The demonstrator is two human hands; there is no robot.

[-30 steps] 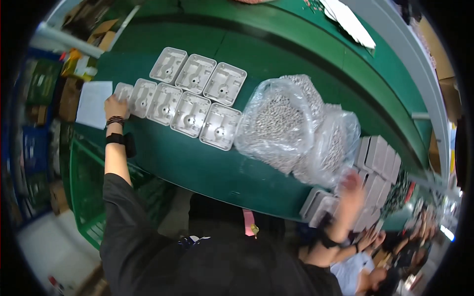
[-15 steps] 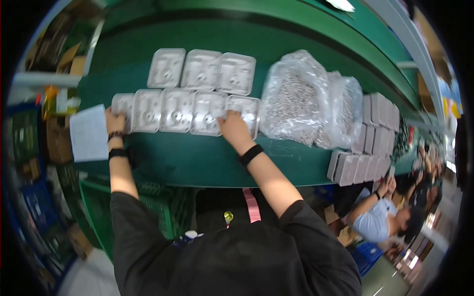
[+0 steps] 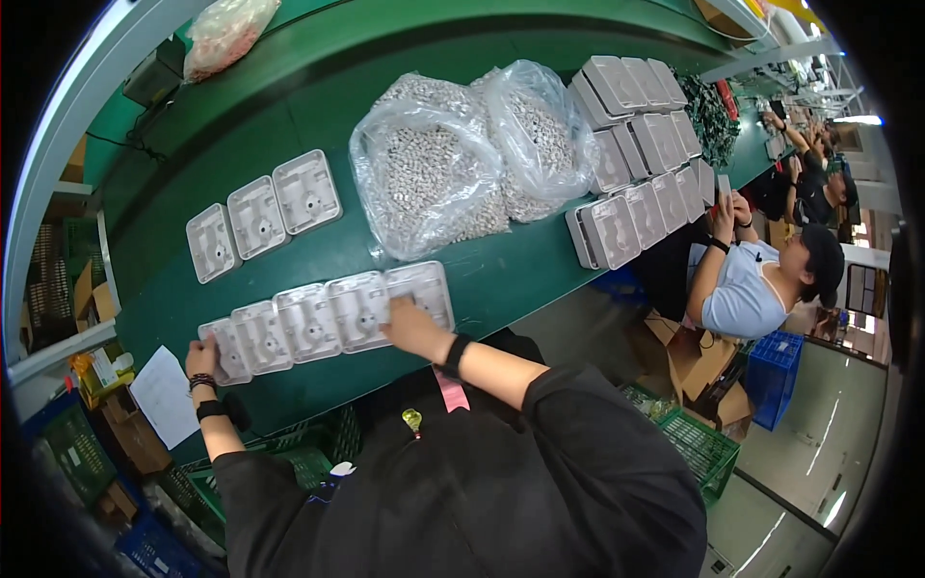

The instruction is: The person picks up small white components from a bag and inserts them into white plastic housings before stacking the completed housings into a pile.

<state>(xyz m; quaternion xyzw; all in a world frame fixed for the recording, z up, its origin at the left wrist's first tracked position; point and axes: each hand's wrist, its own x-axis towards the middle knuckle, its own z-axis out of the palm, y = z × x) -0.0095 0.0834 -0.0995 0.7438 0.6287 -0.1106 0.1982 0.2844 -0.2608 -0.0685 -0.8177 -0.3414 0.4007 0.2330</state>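
Observation:
Several grey plastic housings (image 3: 310, 324), shaped like shallow open trays with moulded posts inside, lie side by side in a slanting row near the table's front edge. My left hand (image 3: 200, 360) is closed on the outer edge of the leftmost housing (image 3: 229, 353). At the other end, my right hand (image 3: 414, 328) reaches in with curled fingers, gripping at the rightmost housing (image 3: 432, 289); its fingertips are partly hidden and blurred. Behind this row stand three more housings (image 3: 258, 217), apart from it and open side up.
Large clear bags of small pale parts (image 3: 424, 164) occupy the table's middle. Stacked grey housings (image 3: 631, 226) stand to the right, near a co-worker in a light blue shirt (image 3: 747, 294). A white paper sheet (image 3: 162, 395) overhangs the left edge. Green crates (image 3: 708, 448) sit below.
The front row has come closer to the table's front edge with both hands on it, leaving a wider gap to the three housings behind. My view has turned toward the right.

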